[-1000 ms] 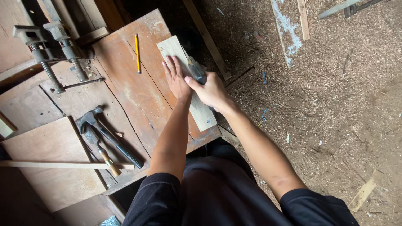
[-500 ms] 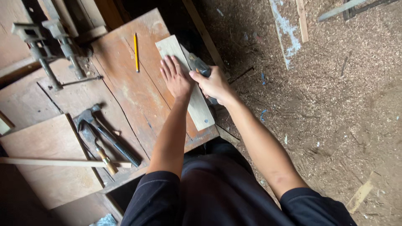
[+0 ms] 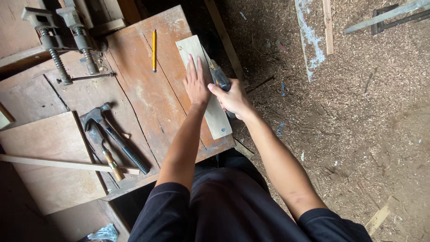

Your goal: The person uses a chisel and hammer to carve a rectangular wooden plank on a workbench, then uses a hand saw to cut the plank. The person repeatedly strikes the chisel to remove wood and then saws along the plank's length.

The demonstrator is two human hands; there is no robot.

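Plank (image 3: 215, 117) runs lengthwise away along bench (image 3: 148, 89).

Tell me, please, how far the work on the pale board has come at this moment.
Done: the pale board lies along the bench's right edge, and shavings cover the floor. In hand: the left hand presses flat on the board while the right hand grips a dark hand tool at its edge. How much of the edge is worked cannot be told. Left: the pencil and hammers lie untouched.
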